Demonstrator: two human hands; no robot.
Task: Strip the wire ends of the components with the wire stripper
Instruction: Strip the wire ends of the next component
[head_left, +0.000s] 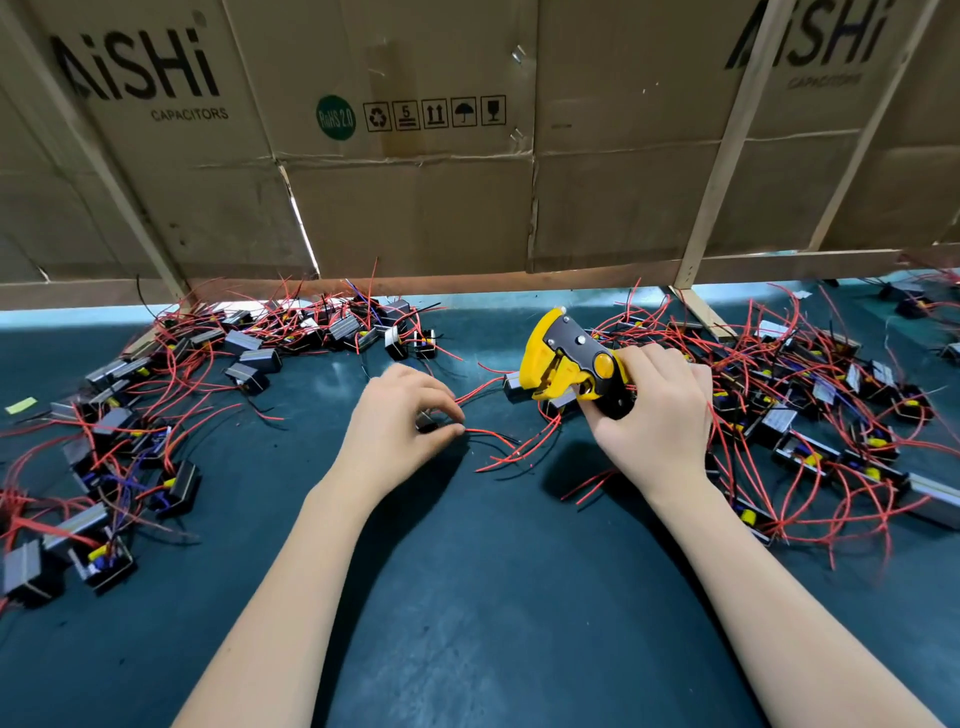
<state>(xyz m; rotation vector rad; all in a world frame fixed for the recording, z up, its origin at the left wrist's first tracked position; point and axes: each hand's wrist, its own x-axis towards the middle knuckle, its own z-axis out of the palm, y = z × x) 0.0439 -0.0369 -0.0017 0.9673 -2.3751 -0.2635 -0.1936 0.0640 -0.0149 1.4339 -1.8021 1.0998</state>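
Wire: thin limp red lead (485, 432), pinched by left hand (400, 421) | right hand (660, 410) grips rigid yellow-black wire stripper (571, 364) | pinch near tip

- I'm at an assembly workshop bench: dark green mat (467, 597), heaps of wired components (810, 415).
- Flattened capacitor cartons (415, 197) wall it off.

My table (467, 597) has a dark green mat; red-wired components lie heaped at my left (130, 415) and right (810, 415), and a yellow scrap (21, 405) far left.
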